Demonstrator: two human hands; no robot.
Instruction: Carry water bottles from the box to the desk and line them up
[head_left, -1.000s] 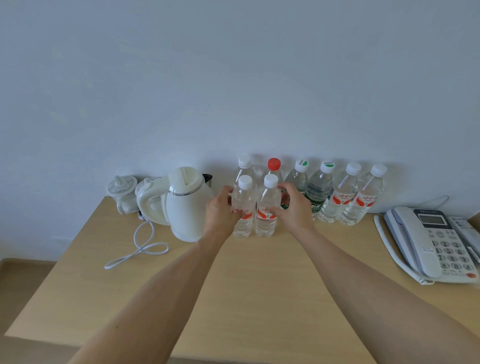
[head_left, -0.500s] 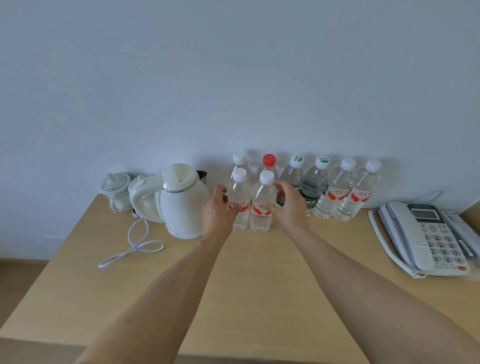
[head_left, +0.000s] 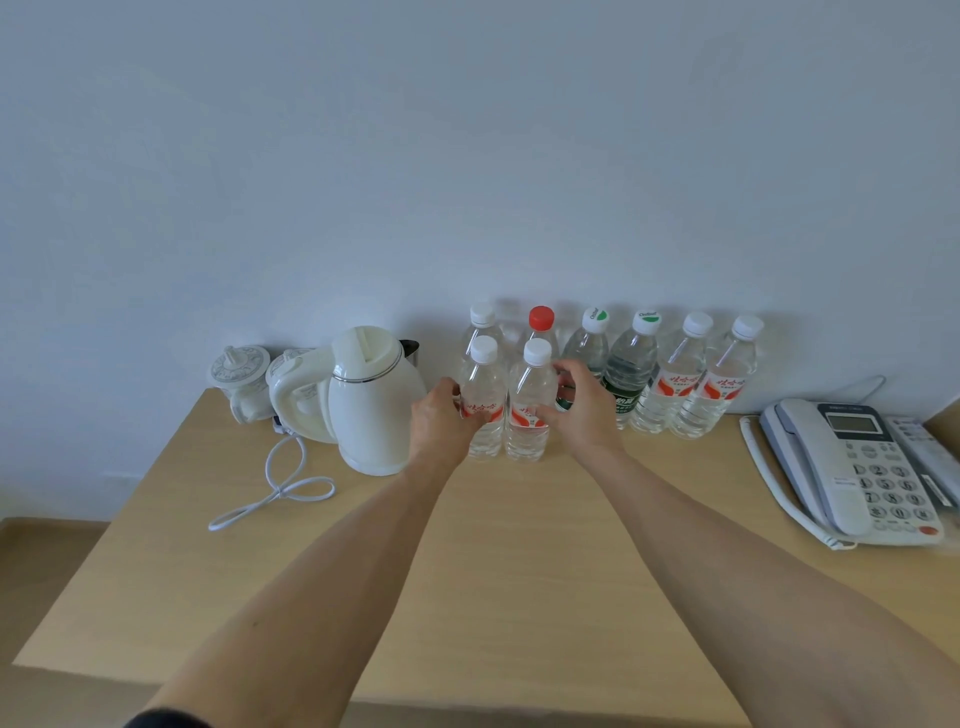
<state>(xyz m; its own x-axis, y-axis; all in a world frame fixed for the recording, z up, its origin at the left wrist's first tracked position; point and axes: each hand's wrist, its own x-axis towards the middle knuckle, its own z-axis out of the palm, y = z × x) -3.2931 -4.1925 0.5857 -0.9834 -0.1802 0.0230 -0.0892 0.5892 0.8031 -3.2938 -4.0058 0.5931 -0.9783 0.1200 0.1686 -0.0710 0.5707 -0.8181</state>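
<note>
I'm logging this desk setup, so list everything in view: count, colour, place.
front bottles: 2, clear with white caps, red labels, side by side ahead of the row
back-row bottles: 6 against the wall; one red cap, two green-marked caps, three white caps
kettle: 1, white, left of the bottles
cord: 1, white, looped in front of the kettle
ceramic pot: 1, white patterned, far left by the wall
telephone: 1, grey-white, right edge
desk: 1, light wood
left hand: grips the left front bottle
right hand: grips the right front bottle
</note>
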